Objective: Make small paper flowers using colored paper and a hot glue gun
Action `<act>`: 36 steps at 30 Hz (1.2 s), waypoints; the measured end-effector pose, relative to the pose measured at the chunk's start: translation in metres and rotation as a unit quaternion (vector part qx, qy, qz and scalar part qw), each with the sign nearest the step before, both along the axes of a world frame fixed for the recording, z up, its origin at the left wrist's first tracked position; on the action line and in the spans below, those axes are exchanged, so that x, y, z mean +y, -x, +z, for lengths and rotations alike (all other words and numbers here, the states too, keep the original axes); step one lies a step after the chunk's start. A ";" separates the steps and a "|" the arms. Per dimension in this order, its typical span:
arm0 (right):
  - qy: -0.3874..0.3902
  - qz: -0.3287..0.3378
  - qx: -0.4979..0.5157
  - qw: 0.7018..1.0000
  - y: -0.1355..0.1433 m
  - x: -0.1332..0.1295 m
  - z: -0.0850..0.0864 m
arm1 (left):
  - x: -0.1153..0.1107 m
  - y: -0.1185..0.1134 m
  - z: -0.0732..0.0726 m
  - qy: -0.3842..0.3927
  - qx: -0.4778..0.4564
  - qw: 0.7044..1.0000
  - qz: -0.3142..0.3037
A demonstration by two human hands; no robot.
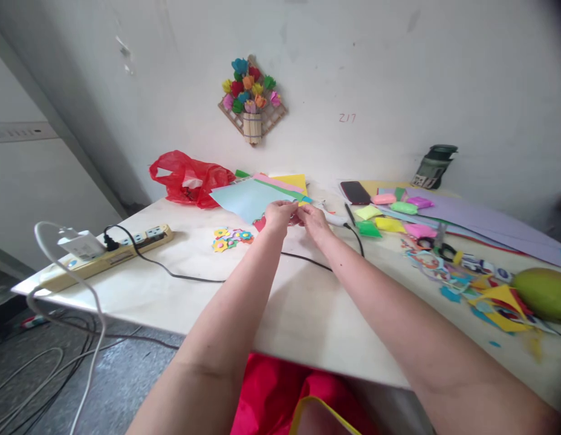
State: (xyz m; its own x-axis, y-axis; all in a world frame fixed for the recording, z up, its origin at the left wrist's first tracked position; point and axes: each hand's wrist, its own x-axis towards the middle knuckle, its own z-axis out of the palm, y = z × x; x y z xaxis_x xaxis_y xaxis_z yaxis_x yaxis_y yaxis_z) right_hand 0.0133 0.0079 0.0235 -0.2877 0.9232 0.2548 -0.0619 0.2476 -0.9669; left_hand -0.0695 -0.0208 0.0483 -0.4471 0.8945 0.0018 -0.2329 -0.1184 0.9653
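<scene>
My left hand (280,215) and my right hand (313,219) meet over the far middle of the table, fingers pinched together. Something small and dark reddish shows between the fingertips, mostly hidden, and I cannot make out its kind. A red piece (259,224) shows just left of my left hand. Small paper flowers (230,238) in several colours lie in a cluster farther left. Behind the hands are light blue, pink, green and yellow sheets (248,199). Beside my right hand lies a white corded tool (335,219) resembling a glue gun.
A power strip (121,254) with plugs sits at left; a black cord (171,273) crosses the table. At right are a phone (355,193), clay packets (389,225), scissors (439,243), paper scraps (493,302), a green fruit (543,293) and a dark bottle (434,166). A red bag (190,180) stands behind.
</scene>
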 end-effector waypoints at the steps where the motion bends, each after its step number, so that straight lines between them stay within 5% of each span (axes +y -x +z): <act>1: -0.011 0.000 -0.010 1.000 -0.009 0.001 -0.001 | 0.001 -0.004 0.000 -0.001 0.001 1.000 -0.021; 12: -0.060 -0.007 -0.103 0.993 -0.059 0.007 -0.015 | -0.003 -0.010 -0.017 -0.037 0.043 0.969 -0.239; 22: -0.065 -0.058 -0.160 0.983 -0.068 0.005 -0.008 | 0.001 -0.001 -0.028 -0.141 0.074 0.954 -0.255; 36: 0.086 0.106 -0.013 0.991 -0.067 -0.003 -0.005 | -0.002 -0.018 -0.026 -0.141 -0.086 0.938 -0.303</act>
